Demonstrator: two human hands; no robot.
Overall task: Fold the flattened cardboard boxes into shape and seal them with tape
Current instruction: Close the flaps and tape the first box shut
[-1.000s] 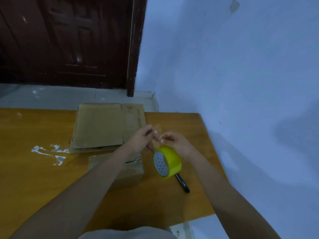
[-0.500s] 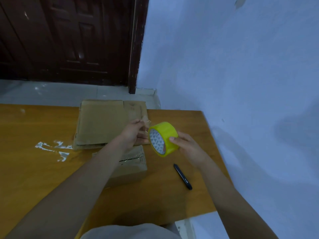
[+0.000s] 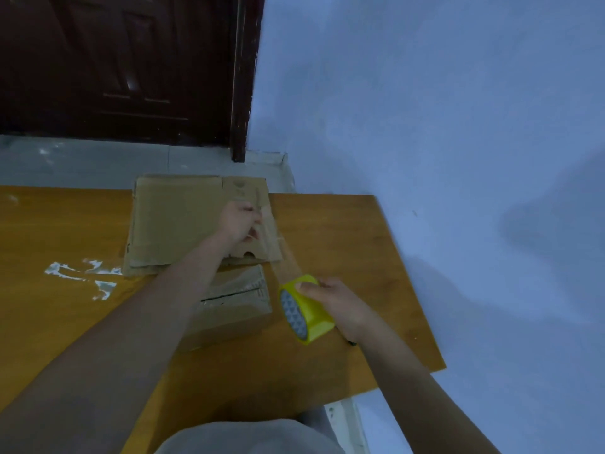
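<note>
Tape roll sits gripped in your right hand, above the table beside the folded box; your left hand pinches the pulled clear strip over the flattened cardboard.

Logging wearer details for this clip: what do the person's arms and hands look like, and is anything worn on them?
Both forearms are bare up to the frame edge. No sleeves, gloves, watch or rings show on the left hand or right hand.

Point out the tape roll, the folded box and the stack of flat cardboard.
tape roll (image 3: pixel 311 314), head view, on its yellow outer band.
folded box (image 3: pixel 235 309), head view, top flap.
stack of flat cardboard (image 3: pixel 176 221), head view, top sheet.
</note>
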